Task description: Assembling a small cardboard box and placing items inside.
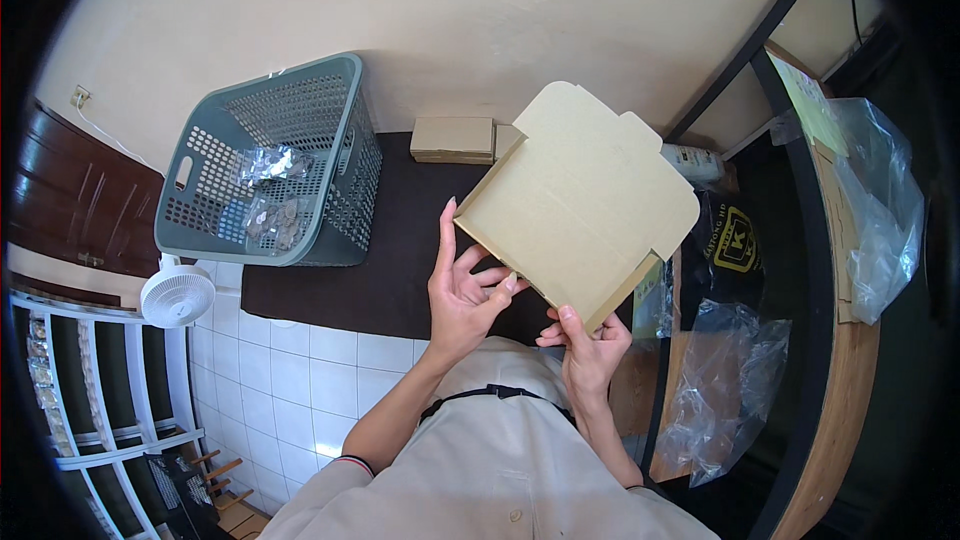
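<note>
A flat tan cardboard box (585, 190), partly folded, is held up tilted in front of me over the dark table. Its lid panel with rounded tabs stands opened out toward the wall, and narrow side walls rise along its left and near right edges. My right hand (592, 345) pinches the near corner, thumb on the outside of the wall. At the lower left edge, my left hand (465, 292) has its index finger stretched up along the corner. Its thumb and other fingers bend against the near side; part of their contact is hidden.
A grey-green plastic basket (340, 175) holding clear bags (275, 165) stands on the dark-covered table (400, 285). Stacked flat cardboard (452, 139) lies against the wall. A white fan (177, 295) is at left. Plastic bags (725, 380) lie on the wooden shelving at right.
</note>
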A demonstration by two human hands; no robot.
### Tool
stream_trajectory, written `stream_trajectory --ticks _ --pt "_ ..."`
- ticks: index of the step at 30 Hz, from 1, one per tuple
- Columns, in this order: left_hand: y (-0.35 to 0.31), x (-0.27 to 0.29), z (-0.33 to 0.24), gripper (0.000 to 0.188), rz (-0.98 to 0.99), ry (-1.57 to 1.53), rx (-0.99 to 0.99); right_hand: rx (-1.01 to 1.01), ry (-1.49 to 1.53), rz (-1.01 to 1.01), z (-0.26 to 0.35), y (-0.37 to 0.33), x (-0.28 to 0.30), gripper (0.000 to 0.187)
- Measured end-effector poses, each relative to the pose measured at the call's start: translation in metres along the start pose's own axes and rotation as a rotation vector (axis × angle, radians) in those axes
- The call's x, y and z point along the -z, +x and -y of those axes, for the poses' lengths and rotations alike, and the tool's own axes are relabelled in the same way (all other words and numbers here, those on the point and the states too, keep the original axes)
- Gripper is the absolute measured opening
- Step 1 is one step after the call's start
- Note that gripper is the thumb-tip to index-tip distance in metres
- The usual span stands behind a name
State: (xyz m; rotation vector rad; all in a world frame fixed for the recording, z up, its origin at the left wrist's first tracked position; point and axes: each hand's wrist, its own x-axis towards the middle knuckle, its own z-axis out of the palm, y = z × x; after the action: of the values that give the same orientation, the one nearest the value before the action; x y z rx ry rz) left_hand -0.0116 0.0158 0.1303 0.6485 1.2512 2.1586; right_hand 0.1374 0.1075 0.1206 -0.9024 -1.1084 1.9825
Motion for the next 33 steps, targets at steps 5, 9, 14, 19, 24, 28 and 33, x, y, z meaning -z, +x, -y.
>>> stream_trajectory --ticks 5,9,14,19,24,28,33 --pt "-0.001 -0.001 0.0 0.108 -0.01 0.008 0.009 0.014 -0.006 0.008 0.001 -0.001 0.0 0.013" --pt "-0.001 -0.002 0.001 0.108 -0.019 0.006 0.016 0.012 -0.021 0.01 0.001 0.0 0.001 0.014" --pt "0.0 -0.004 0.003 0.107 -0.05 -0.016 0.04 0.029 -0.061 0.003 0.001 0.001 -0.001 0.014" --pt "0.002 -0.005 0.002 0.112 -0.054 -0.026 0.072 0.033 -0.085 -0.007 0.004 0.001 -0.002 0.013" --pt "0.002 -0.005 0.004 0.116 -0.054 -0.05 0.063 0.029 -0.061 0.001 0.004 0.002 -0.004 0.013" --pt "0.002 -0.009 0.0 0.118 -0.072 -0.095 0.115 0.026 -0.054 0.004 0.005 0.001 -0.004 0.013" --pt "0.001 -0.01 0.002 0.119 -0.081 -0.107 0.124 0.046 -0.065 0.004 0.003 0.0 -0.005 0.014"
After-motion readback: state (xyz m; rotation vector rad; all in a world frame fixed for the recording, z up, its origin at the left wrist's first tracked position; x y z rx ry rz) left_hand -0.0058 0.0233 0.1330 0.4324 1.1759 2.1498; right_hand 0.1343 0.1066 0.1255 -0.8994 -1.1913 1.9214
